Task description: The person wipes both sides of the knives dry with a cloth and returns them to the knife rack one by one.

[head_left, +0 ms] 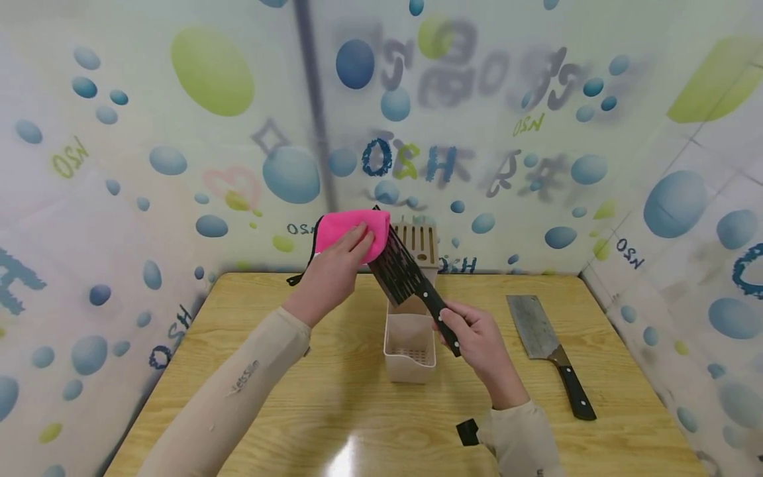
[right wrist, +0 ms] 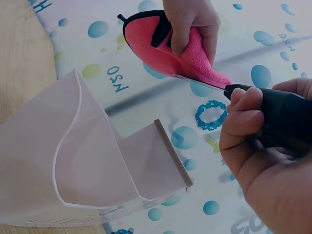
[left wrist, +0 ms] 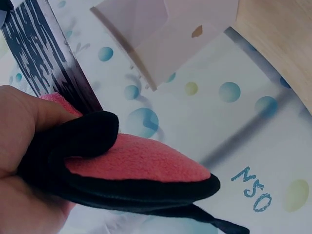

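My right hand (head_left: 477,338) grips the black riveted handle of a kitchen knife (head_left: 398,268), its broad dark blade with pale streaks slanting up to the left. A folded pink cloth with black edging (head_left: 336,228) is in my left hand (head_left: 334,271), pinched between fingers and thumb. The cloth lies against the upper part of the blade and hides some of it. In the right wrist view, the cloth (right wrist: 156,46) wraps close along the blade's thin edge. Both hands are above a pale knife holder (head_left: 410,371) on the table.
A cleaver (head_left: 536,328) with a black handle lies on the wooden table (head_left: 250,371) at the right. The holder has a slotted top (head_left: 420,242) at its back and an open front compartment. Patterned sheeting (head_left: 286,119) rises behind and on both sides.
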Demonstrator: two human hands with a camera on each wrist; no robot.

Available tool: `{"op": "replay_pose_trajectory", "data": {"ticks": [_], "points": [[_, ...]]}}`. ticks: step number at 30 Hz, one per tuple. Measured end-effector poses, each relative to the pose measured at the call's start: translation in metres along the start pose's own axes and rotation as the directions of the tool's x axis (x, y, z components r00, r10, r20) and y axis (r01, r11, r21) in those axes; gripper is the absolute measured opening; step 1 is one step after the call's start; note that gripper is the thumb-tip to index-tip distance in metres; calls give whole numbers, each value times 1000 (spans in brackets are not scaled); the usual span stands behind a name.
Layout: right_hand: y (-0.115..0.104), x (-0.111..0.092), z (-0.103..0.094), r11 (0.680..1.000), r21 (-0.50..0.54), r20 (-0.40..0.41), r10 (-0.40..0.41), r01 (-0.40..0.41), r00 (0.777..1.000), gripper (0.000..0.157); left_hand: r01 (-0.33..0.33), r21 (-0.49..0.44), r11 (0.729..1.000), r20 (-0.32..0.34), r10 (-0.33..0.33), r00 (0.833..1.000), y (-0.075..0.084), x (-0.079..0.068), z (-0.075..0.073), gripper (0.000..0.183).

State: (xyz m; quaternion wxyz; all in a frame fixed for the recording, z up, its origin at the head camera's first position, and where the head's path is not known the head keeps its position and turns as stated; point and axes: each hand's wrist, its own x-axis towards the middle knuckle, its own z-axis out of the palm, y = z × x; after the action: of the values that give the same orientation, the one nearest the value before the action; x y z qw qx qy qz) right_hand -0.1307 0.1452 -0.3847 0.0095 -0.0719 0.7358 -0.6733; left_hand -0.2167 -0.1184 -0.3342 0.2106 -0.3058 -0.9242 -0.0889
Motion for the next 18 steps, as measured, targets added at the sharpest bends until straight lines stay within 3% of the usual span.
{"op": "replay_pose_trajectory", "data": {"ticks": [7,18], "points": [[2,0,-1,1000,5,14,4,-4,1000,33,29,-12,999,15,-29,999,-4,1,-2,56],[1,0,0,1000,1,-3,24,-24,1000,34,19,-8,1000,15,-19,1000,-2,-1,-1,56]]}}
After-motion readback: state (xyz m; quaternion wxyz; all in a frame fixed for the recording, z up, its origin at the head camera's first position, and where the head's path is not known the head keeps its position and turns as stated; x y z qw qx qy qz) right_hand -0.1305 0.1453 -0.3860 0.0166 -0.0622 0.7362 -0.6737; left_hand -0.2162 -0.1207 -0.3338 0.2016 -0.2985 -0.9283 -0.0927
